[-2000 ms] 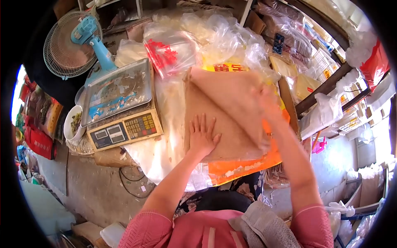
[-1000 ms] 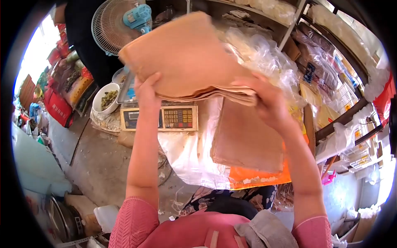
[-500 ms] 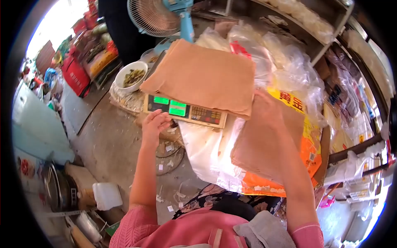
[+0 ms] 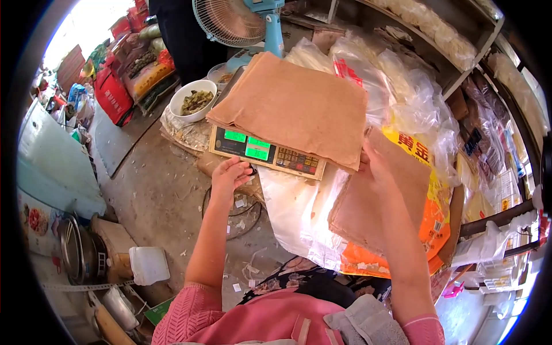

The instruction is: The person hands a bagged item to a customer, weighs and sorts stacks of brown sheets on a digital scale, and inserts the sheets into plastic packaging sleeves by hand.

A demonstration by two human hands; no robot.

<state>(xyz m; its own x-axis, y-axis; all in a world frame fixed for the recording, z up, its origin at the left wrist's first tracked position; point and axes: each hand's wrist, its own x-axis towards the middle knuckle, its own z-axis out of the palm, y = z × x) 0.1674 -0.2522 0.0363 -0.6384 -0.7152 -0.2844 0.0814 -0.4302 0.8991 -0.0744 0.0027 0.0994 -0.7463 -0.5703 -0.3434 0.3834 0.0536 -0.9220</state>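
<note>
A stack of thin brown sheets lies over the top of a digital scale, whose display glows green. My right hand is at the stack's right edge, its thumb and fingers closed on the sheets near the corner. Below that hand lies a second pile of brown sheets, on an orange and yellow printed bag. My left hand is at the scale's lower left edge, fingers loosely extended with nothing visible in them. Whether its fingertips touch the scale is unclear.
A white bowl of greenish food stands left of the scale. Behind it is a blue fan. Clear plastic bags cover the back right. A person in dark trousers stands beyond the bowl. A white container is at lower left.
The view has shifted slightly, moving the scene to the right. My right hand has moved onto the stack's right edge. My left hand stays near the scale's front left edge.
</note>
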